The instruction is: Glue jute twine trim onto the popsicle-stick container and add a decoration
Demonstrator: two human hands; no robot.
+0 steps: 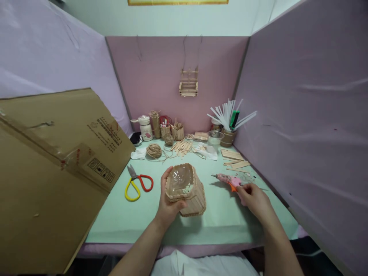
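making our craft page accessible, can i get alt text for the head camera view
A left hand holds a tilted wooden-stick container above a green-covered table, while the right hand grips a pink glue gun. Scissors with one yellow and one red handle lie to the left. Behind are a ball of twine and loose wooden sticks.

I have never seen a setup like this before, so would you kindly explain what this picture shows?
There is no machine here: a person works with two bare hands. The single picture comes from a camera worn on the head, looking forward and down. The left hand holds a container made of wooden sticks, tilted. The right hand holds a pink glue gun by its handle. On the pale green table cover lie scissors with one yellow and one red handle, a ball of twine and a pile of loose sticks. A large cardboard piece stands at the person's left.
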